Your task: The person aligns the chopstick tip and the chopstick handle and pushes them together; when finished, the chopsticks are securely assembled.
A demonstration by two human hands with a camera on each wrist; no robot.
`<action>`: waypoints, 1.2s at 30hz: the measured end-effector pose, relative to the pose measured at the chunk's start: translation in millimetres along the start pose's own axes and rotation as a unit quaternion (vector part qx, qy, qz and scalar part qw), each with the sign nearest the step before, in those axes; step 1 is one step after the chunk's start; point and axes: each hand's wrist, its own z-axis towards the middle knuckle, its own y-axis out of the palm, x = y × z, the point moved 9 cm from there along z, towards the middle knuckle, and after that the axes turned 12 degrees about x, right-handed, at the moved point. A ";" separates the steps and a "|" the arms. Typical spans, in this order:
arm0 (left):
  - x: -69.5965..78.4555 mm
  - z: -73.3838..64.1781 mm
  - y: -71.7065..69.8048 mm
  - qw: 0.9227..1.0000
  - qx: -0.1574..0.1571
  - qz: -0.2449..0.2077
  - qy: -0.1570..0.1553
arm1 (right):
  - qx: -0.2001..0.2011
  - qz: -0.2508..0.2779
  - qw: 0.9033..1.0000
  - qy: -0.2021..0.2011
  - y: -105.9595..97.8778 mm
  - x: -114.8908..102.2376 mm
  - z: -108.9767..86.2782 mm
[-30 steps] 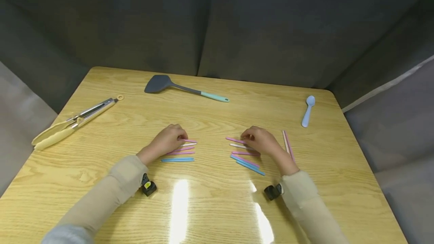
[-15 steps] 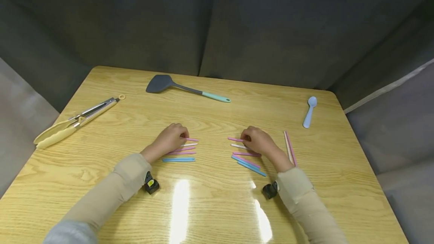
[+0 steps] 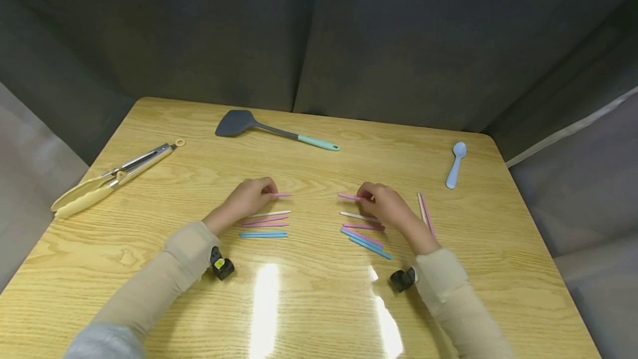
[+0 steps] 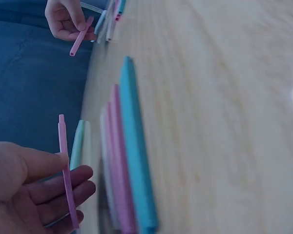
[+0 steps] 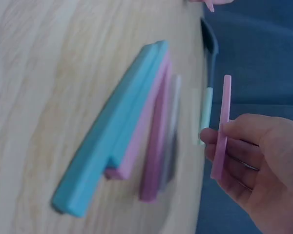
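In the head view my left hand (image 3: 251, 199) pinches a short pink stick (image 3: 283, 195) between thumb and fingers. The left wrist view shows that this pink stick (image 4: 62, 134) has a stepped, narrower end. My right hand (image 3: 387, 206) pinches a second pink stick (image 3: 349, 196), squarish along its length in the right wrist view. Both sticks are raised over the table, pointing toward each other across a gap. Below the left hand lie a white stick (image 3: 271, 214), pink sticks (image 3: 266, 225) and blue sticks (image 3: 263, 234). Below the right lie another white stick (image 3: 356, 216), pink sticks (image 3: 364, 227) and blue sticks (image 3: 366, 244).
On the wooden table (image 3: 319, 314), yellow-tipped tongs (image 3: 114, 179) lie at left. A dark spatula (image 3: 274, 129) with a mint handle is at the back. A light blue spoon (image 3: 456, 165) lies at right. A pink stick (image 3: 427, 215) and a white one lie beside the right forearm.
Each hand has lifted its pink stick up off its row and moved slightly toward the back of the table. The other sticks stay where they were.
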 end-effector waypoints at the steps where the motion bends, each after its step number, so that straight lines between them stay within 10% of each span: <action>1: 2.0 0.4 -2.6 1.000 0.004 -0.004 0.002 | 0.007 0.009 1.000 0.001 -2.6 -1.9 0.2; 16: 31.6 1.5 -27.9 0.997 0.047 -0.067 0.008 | 0.061 0.119 0.991 -0.001 -26.0 -26.2 -4.1; 36: 89.0 -6.5 -58.6 0.977 0.130 -0.115 0.122 | 0.126 0.136 0.981 -0.052 -57.9 -66.9 -7.7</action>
